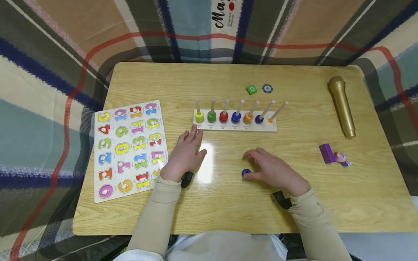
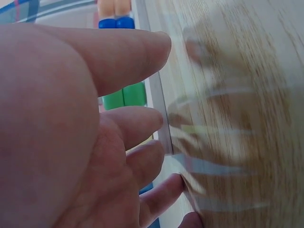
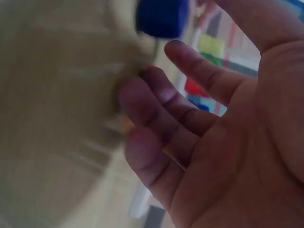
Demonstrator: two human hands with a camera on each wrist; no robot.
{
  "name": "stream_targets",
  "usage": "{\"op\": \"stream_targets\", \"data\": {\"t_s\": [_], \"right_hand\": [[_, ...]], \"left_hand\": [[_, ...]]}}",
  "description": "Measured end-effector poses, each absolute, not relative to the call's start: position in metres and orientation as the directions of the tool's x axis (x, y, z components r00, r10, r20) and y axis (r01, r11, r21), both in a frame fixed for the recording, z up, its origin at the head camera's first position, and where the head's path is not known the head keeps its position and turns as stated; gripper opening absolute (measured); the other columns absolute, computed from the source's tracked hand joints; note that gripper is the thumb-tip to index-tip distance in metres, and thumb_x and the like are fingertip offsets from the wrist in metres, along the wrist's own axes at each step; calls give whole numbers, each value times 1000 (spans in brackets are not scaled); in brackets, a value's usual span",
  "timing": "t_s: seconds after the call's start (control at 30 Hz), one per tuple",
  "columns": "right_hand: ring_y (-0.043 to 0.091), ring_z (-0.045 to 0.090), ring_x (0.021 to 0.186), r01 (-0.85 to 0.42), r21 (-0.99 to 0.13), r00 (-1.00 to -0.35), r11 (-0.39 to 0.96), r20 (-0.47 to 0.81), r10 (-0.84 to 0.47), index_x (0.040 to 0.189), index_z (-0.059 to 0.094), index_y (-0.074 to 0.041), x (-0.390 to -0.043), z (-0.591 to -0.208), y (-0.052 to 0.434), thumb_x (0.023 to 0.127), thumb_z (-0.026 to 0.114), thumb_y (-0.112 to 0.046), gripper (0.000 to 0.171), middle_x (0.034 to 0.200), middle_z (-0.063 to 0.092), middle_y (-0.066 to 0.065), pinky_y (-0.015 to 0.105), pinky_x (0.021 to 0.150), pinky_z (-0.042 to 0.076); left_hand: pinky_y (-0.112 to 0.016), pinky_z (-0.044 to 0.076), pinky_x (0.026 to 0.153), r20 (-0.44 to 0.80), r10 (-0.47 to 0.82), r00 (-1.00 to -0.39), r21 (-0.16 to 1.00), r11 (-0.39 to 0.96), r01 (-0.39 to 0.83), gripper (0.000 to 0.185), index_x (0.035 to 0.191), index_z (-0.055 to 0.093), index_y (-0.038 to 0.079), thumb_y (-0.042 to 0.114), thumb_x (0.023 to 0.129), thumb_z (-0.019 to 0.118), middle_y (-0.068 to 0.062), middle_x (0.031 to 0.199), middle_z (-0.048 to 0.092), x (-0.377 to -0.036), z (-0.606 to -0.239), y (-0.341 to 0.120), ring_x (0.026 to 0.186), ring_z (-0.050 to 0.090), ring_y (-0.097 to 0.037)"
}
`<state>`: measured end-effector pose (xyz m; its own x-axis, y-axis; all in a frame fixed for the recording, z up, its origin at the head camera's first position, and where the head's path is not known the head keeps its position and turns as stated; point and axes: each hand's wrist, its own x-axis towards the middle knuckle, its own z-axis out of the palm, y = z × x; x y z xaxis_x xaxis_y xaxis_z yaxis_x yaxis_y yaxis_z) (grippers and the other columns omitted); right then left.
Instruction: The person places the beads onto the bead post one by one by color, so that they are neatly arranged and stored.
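A white peg board (image 1: 236, 127) bears several upright rods with coloured rings: yellow, green, red, blue and orange. My left hand (image 1: 186, 154) lies flat with its fingers stretched, fingertips at the board's front left edge, holding nothing. Green rings (image 2: 124, 96) show past its fingers in the left wrist view. On the table, a loose dark blue ring (image 1: 246, 172) is beside the thumb of my right hand (image 1: 274, 170). The other fingers, loosely bent, are apart from it. In the right wrist view the blue ring (image 3: 163, 18) shows beyond the fingertips; the thumb tip is out of frame.
A number puzzle board (image 1: 112, 168) lies at the left of the wooden table. Behind the peg board are a green block (image 1: 251, 89) and a round disc (image 1: 267, 88). At the right are a gold microphone (image 1: 342, 107), a purple block (image 1: 327, 153) and a small pink-and-blue figure (image 1: 342, 158).
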<state>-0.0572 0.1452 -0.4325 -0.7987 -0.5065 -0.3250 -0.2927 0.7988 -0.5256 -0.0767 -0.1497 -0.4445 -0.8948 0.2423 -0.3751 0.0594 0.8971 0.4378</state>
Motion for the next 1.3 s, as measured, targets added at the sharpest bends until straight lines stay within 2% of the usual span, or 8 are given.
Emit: {"op": "stream_targets", "data": {"t_s": [0.2,0.37,0.53,0.6,0.73,0.87,0.97,1.3], "right_hand": [[12,56,85,-332,-489,-793,807,-318,-519,116,63,-11,-42,-447,134,87,82,-31,40,105,60,2,33,74,54],[15,61,88,-315,-485,-838,816,-261,-479,112,63,-11,-42,-445,136,92,76,-22,26,104,62,3,36,77,57],[23,63,97,-233,-524,-896,819,-211,-390,122,61,-4,-51,-436,147,94,72,-18,33,117,63,12,43,82,57],[25,61,93,-204,-543,-927,815,-161,-339,124,59,-1,-57,-430,153,94,71,-16,35,118,62,15,41,78,54],[24,54,80,-216,-577,-974,788,67,-218,121,59,4,-76,-418,162,92,72,-8,33,114,62,20,30,65,43],[22,54,78,-223,-627,-955,746,296,-37,124,60,5,-100,-408,163,94,72,-7,34,118,62,22,20,64,36],[19,54,79,-214,-672,-925,709,374,75,128,61,3,-120,-403,159,96,69,-11,36,123,62,22,14,68,37],[17,55,79,-159,-694,-923,702,356,143,130,63,-1,-144,-401,152,98,67,-17,36,124,61,20,15,70,37]], "left_hand": [[-52,22,129,-369,230,-900,442,896,48,74,164,19,13,39,104,53,-6,173,0,-77,-445,-151,159,10,-40],[-53,23,128,-370,225,-901,443,895,41,74,164,19,13,39,104,53,-6,173,0,-77,-444,-152,158,11,-40],[-53,22,129,-377,225,-899,435,900,43,74,164,18,14,39,104,53,-6,173,0,-77,-443,-152,159,10,-39],[-52,22,129,-376,228,-898,431,901,49,75,164,18,13,39,104,54,-6,173,0,-77,-443,-152,159,10,-40],[-52,22,129,-371,232,-899,430,901,55,75,164,19,12,39,104,54,-7,173,0,-77,-444,-153,159,10,-40],[-52,22,129,-369,232,-900,435,899,54,75,164,19,12,38,103,54,-8,173,0,-77,-444,-153,159,10,-40],[-52,22,129,-374,233,-898,435,899,52,75,164,18,12,39,104,54,-7,173,0,-77,-445,-153,159,10,-40],[-52,21,129,-377,251,-891,432,899,71,74,164,16,12,40,105,51,-7,173,-1,-77,-446,-152,159,9,-39]]}}
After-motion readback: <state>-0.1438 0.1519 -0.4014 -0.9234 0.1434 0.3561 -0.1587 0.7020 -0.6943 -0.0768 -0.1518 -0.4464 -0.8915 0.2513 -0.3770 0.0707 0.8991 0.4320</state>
